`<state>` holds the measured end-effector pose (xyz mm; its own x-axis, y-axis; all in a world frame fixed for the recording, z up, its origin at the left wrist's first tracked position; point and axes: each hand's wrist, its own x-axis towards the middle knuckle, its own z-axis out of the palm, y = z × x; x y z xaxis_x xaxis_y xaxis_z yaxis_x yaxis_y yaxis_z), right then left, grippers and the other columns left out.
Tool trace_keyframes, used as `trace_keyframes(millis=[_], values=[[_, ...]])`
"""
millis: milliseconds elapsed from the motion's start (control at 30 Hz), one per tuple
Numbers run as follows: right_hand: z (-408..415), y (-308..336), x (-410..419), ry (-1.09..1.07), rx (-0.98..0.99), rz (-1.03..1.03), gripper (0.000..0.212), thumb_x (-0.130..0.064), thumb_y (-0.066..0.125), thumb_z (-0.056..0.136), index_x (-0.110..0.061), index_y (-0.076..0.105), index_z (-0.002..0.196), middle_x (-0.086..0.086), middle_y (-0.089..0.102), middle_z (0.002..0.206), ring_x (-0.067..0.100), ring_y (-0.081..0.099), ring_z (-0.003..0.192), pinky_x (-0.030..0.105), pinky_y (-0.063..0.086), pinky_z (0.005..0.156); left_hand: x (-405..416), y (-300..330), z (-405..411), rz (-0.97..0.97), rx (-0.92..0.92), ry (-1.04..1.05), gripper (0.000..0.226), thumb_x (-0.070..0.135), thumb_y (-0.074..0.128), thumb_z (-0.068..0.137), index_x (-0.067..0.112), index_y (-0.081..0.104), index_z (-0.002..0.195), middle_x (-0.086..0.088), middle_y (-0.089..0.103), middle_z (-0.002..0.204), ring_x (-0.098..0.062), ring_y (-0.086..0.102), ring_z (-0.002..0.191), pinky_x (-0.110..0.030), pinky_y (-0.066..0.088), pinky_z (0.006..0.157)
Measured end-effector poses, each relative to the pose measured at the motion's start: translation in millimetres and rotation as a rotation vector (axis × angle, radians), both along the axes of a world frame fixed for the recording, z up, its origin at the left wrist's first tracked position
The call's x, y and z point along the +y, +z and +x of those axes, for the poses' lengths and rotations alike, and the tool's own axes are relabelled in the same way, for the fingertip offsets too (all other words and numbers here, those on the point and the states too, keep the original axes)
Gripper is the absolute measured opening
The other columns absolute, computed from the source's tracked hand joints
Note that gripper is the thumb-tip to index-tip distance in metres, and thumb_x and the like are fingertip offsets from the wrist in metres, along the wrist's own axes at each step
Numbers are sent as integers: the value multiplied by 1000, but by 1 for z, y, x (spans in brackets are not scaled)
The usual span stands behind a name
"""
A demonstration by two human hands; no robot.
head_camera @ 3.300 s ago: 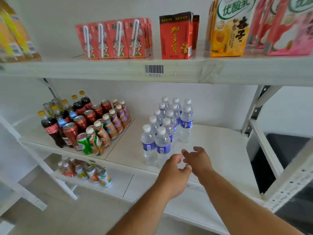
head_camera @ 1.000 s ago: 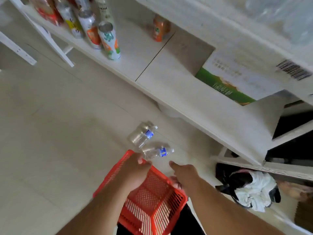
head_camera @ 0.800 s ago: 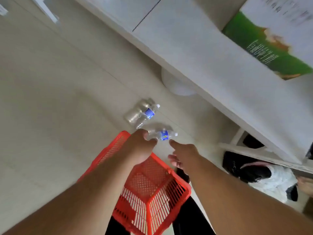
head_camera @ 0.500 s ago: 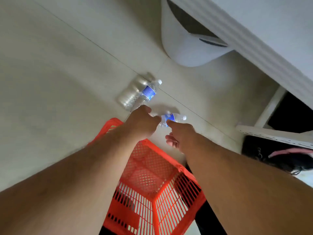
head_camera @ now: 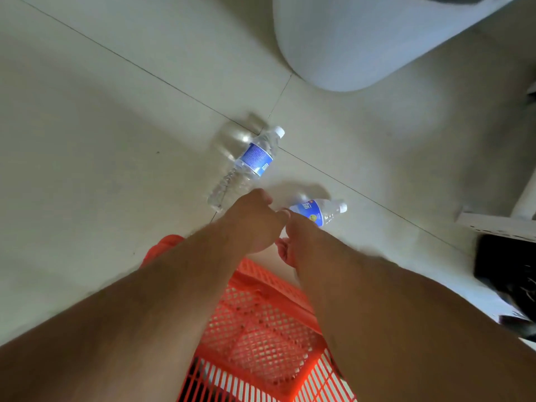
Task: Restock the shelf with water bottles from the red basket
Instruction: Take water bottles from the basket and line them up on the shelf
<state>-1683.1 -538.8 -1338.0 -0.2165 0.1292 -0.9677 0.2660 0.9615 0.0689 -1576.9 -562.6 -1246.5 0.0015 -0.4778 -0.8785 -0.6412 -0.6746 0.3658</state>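
Pale floor tiles (head_camera: 101,126) with thin dark joints fill most of the head view, and a rounded white base (head_camera: 348,44) rises at the top edge. 2 water bottles lie on their sides on the floor, just beyond the far rim of the red basket (head_camera: 261,323). The farther bottle (head_camera: 249,166) is clear with a blue label and white cap, lying slantwise across a joint, its cap pointing toward the white base. The nearer bottle (head_camera: 317,211) lies beside it, a little apart, cap pointing right; its lower end is hidden behind the hands.

Both bare forearms reach down over the basket, whose mesh floor shows no bottles in the part left uncovered. The left hand (head_camera: 252,224) is curled loosely, fingers folded under, just short of the farther bottle's base; whether its grip touches anything cannot be told. The right hand (head_camera: 293,242) hangs just beside it, thumb tip at the nearer bottle's label and fingers curled below; its grip looks narrow, but contact with the bottle cannot be told. A dark object (head_camera: 507,280) sits at the right edge.
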Motion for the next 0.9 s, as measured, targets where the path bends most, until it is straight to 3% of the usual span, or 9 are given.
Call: trace_keyframes(millis=[133, 300, 367, 567, 667, 767, 900], values=[[2, -18, -2, -36, 47, -11, 40, -49, 77, 67, -26, 62, 96, -3, 57, 66, 14, 48, 48, 21, 37, 47, 2, -4, 0, -15, 20, -5, 56, 43, 65, 92, 26, 51, 143, 4, 58, 140, -17, 62, 114, -30, 50, 93], [-13, 1, -3, -81, 84, -97, 31, -36, 78, 80, -19, 52, 79, 0, 46, 71, 16, 40, 58, 29, 40, 62, 2, 15, -2, -65, 9, 24, 54, 41, 65, 93, 25, 52, 142, 3, 59, 138, -17, 63, 114, -32, 51, 97], [-22, 22, -3, -50, 88, -119, 33, -36, 81, 77, -19, 53, 82, -1, 45, 70, 14, 37, 54, 28, 38, 57, 1, 39, -2, -78, -1, 25, 52, 40, 62, 96, 24, 51, 144, 3, 58, 139, -17, 62, 114, -28, 48, 91], [-46, 141, -8, 83, 107, -168, 39, -38, 85, 70, -21, 53, 85, 0, 42, 68, 15, 33, 50, 27, 32, 48, 11, 149, 1, -136, 30, 151, 51, 33, 63, 98, 17, 50, 145, -5, 61, 137, -26, 61, 122, -32, 49, 91], [-47, 209, -4, 130, 89, -208, 42, -41, 87, 68, -21, 55, 87, -1, 44, 69, 14, 33, 50, 26, 31, 45, 23, 213, 4, -180, 46, 153, 50, 34, 61, 99, 18, 49, 146, -3, 56, 145, -21, 57, 129, -32, 46, 103], [-41, 277, 6, 214, 99, -257, 53, -48, 89, 59, -19, 61, 91, 3, 54, 75, 17, 39, 49, 27, 34, 47, 43, 274, 6, -213, 53, 196, 53, 39, 61, 97, 20, 51, 145, -1, 56, 146, -15, 56, 128, -27, 42, 104], [-30, 372, 29, 365, 124, -389, 43, -46, 90, 66, -16, 68, 88, 3, 60, 67, 17, 49, 48, 26, 38, 51, 71, 350, 15, -245, 76, 220, 54, 39, 64, 95, 20, 51, 145, -1, 58, 143, -16, 55, 131, -28, 41, 108]])
